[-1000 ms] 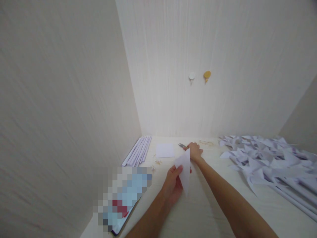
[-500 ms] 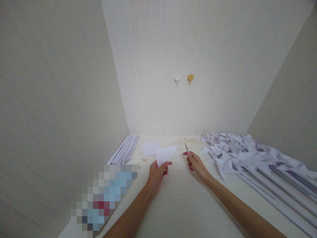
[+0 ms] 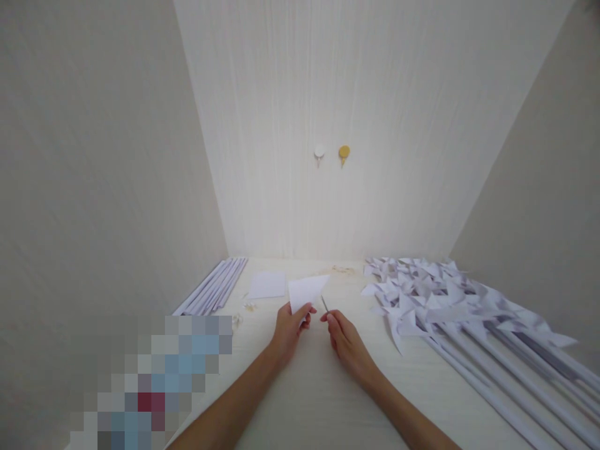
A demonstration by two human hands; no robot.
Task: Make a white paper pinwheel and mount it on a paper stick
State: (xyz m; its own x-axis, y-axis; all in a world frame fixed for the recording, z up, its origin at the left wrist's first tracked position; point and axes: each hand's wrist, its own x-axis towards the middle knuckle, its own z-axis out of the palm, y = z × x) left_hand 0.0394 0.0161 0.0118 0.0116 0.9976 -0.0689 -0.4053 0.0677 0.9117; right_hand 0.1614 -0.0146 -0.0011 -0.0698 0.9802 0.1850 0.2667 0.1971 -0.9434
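Note:
My left hand (image 3: 289,329) pinches a white paper folded into a triangle (image 3: 305,292) by its lower corner and holds it just above the pale table (image 3: 323,400). My right hand (image 3: 345,340) is closed around small scissors (image 3: 324,304); only their thin metal tip shows, pointing up and left toward the paper's lower edge. The two hands are a few centimetres apart near the middle of the table.
A flat white paper square (image 3: 267,284) lies behind my left hand. Rolled white paper sticks (image 3: 210,292) lie along the left wall. Several paper pinwheels on sticks (image 3: 464,315) cover the right side. Small pale bits (image 3: 344,269) lie by the back wall, which carries two hooks (image 3: 332,154). A blurred flat item (image 3: 154,381) lies front left.
My right hand has picked up the scissors from the back of the table and drawn them in to the paper. My left hand turned the triangle flatter. The view has shifted right.

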